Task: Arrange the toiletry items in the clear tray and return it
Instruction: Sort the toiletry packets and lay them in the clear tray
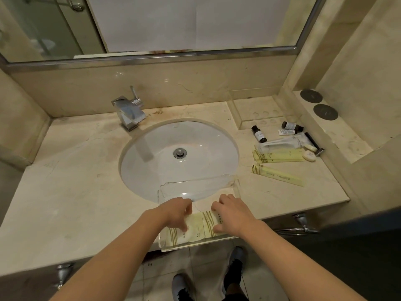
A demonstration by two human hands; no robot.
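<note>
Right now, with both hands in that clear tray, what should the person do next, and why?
Probably reach the right hand for the lone yellow sachet on the counter: both hands are only flattening packets already in the clear tray, while most toiletries remain outside.

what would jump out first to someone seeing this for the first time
Two hands, left and right, press pale yellow packets into a clear tray at the counter's front edge, partly over the sink. To the right, loose toiletries lie scattered on the counter: dark bottles, more packets, a razor.
</note>
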